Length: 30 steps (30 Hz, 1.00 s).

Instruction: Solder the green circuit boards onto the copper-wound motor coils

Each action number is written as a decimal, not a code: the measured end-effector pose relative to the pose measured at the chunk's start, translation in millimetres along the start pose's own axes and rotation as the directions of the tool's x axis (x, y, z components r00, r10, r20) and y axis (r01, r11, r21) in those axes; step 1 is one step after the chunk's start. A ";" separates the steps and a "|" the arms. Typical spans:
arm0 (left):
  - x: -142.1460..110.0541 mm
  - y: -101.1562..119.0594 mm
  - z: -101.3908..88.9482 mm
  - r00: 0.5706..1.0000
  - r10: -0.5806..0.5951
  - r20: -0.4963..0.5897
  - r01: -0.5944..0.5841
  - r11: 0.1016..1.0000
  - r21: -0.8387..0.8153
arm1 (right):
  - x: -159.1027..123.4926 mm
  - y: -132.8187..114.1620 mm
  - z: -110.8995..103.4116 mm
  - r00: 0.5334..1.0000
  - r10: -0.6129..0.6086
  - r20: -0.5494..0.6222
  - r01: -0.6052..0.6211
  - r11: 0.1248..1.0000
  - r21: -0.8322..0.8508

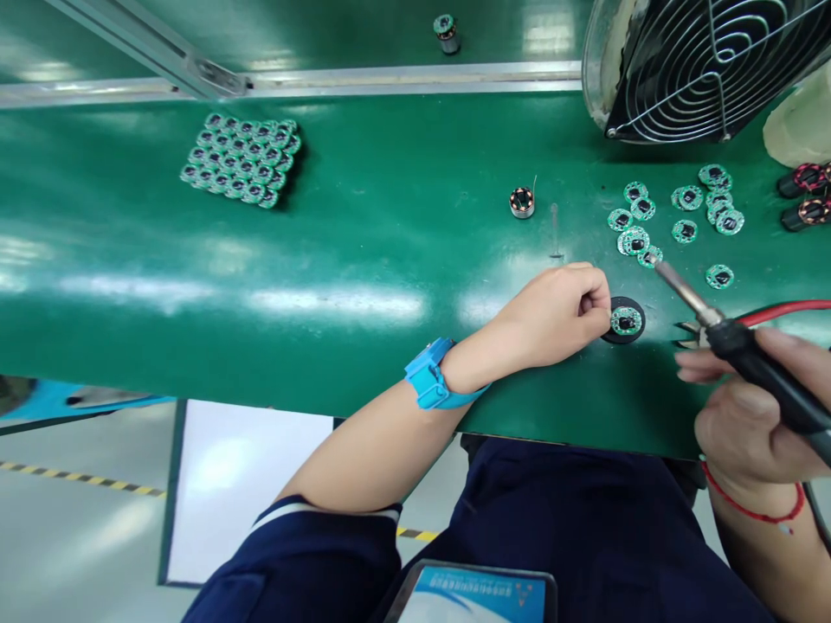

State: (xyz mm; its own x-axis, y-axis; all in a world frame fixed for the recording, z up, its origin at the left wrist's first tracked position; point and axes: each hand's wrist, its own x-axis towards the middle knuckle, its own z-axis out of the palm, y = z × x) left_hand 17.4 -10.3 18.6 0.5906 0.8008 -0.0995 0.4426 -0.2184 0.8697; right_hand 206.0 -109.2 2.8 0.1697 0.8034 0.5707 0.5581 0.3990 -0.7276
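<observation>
A small round green circuit board (626,322) with a dark chip sits in a black round holder (640,334) on the bench. My left hand (563,313), wearing a blue wrist strap (431,377), has its fingers closed in a pinch at the board's left edge. The fingertips partly cover the holder there. In my right hand (753,407) is a soldering iron (740,346), gripped like a pen. Its metal tip points up and left, over or near a loose board (649,257). Pliers with red handles (785,310) lie partly behind the right hand.
Loose round circuit boards (719,208) are scattered beyond the hands. A copper-wound coil (522,202) stands left of them. Stacked boards (243,160) sit far left. A fan with a wire guard (707,69) stands back right, near more coils (805,214). One motor part (447,35) is behind the metal rail.
</observation>
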 end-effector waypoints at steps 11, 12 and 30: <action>1.0 -3.5 0.3 0.999 0.038 -0.003 -0.038 0.999 0.001 | 34.8 5.4 14.4 0.799 -0.002 0.602 0.183 0.953 -0.240; 1.1 -3.7 -0.2 0.999 0.042 0.005 -0.042 0.999 -0.003 | 33.3 7.5 15.3 0.805 -0.001 0.594 0.168 0.959 -0.226; 0.1 -6.8 -5.1 0.991 0.109 0.079 -0.110 0.994 0.015 | 27.6 16.1 14.1 0.815 -0.040 0.578 0.163 0.973 -0.163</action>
State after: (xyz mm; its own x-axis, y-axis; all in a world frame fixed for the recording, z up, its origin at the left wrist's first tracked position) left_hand 11.0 -5.8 15.1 0.6864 0.7260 -0.0420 0.3851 -0.3138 0.8679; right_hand 208.3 -74.4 1.5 -0.3533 0.8945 0.2739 0.7030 0.4470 -0.5531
